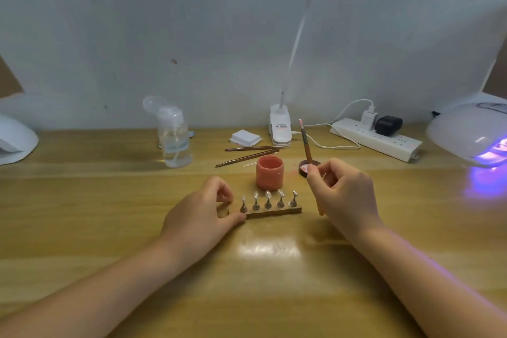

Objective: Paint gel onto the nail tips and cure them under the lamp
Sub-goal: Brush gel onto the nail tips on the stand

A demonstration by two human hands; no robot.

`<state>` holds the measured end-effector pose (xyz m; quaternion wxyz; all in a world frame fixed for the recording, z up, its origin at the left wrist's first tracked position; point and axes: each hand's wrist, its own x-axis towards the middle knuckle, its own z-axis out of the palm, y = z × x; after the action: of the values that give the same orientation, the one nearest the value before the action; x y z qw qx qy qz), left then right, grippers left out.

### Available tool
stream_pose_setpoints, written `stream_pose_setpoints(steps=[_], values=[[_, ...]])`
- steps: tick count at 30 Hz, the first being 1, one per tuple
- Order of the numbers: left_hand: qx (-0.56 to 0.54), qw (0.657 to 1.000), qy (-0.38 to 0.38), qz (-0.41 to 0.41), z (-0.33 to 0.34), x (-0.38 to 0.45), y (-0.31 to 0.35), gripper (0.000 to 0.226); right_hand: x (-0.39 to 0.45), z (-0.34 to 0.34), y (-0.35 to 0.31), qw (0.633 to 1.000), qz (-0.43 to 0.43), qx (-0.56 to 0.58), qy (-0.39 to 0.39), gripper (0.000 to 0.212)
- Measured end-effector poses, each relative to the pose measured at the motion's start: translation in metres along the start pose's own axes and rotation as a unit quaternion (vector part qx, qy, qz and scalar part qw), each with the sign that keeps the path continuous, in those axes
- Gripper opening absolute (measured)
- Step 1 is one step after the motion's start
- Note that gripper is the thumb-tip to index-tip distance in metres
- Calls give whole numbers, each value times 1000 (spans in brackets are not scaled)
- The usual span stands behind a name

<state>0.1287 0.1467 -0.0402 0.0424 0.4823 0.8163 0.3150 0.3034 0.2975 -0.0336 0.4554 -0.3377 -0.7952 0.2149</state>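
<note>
A narrow wooden holder bar (277, 212) lies on the desk with several nail tips (268, 195) standing on small metal stands. My left hand (203, 211) pinches the bar's left end between thumb and fingers. My right hand (343, 195) holds a gel brush (306, 143) upright, its pink-tipped bristles pointing up and away. Behind the bar stands an open pink gel jar (269, 175), and its lid (308, 167) lies to the right. A curing lamp (472, 134) glows purple at the far right.
A clear pump bottle (174, 137) stands back left. Two spare brushes (251, 152), a stack of white pads (245, 138), a clip-on desk lamp base (279, 129) and a power strip (375, 138) with cables line the back. A white device (15, 137) sits far left.
</note>
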Motion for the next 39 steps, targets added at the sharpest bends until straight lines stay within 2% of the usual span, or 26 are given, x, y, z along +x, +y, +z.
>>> stream_pose_setpoints(steps=[2, 5, 8, 11, 16, 18, 20, 23, 26, 29, 33, 39], values=[[67, 997, 40, 26, -2, -5, 2, 50, -4, 3, -12, 999, 12, 40, -16, 24], [63, 977, 127, 162, -5, -18, 8, 61, -16, 9, -36, 994, 8, 99, -47, 25], [40, 957, 131, 258, -5, -32, 16, 61, -35, 18, -53, 991, -11, 98, -93, 26], [31, 947, 122, 296, -1, -38, 16, 63, -48, 22, -58, 990, -37, 72, -114, 24], [27, 960, 93, 264, -1, -38, 16, 72, -44, 17, -60, 980, -83, 87, -160, 21], [12, 962, 102, 254, 0, -36, 15, 72, -35, 11, -55, 977, -104, 88, -164, 32], [-13, 962, 120, 243, -1, -34, 13, 69, -21, 3, -45, 984, -93, 69, -132, 39], [-75, 968, 126, 202, -2, -33, 11, 64, 1, -14, -21, 991, -77, -68, -91, 24], [-134, 963, 136, 189, 2, -30, 7, 46, 13, -29, 3, 963, -45, -209, -164, 10], [-183, 956, 133, 187, 2, -29, 6, 32, 14, -32, 16, 944, -63, -214, -243, 20], [-241, 945, 119, 186, 3, -28, 7, 24, 9, -17, 19, 939, -67, -229, -247, 55], [-300, 936, 102, 152, 4, -28, 7, 27, 1, -3, 15, 949, -70, -201, -234, 40]])
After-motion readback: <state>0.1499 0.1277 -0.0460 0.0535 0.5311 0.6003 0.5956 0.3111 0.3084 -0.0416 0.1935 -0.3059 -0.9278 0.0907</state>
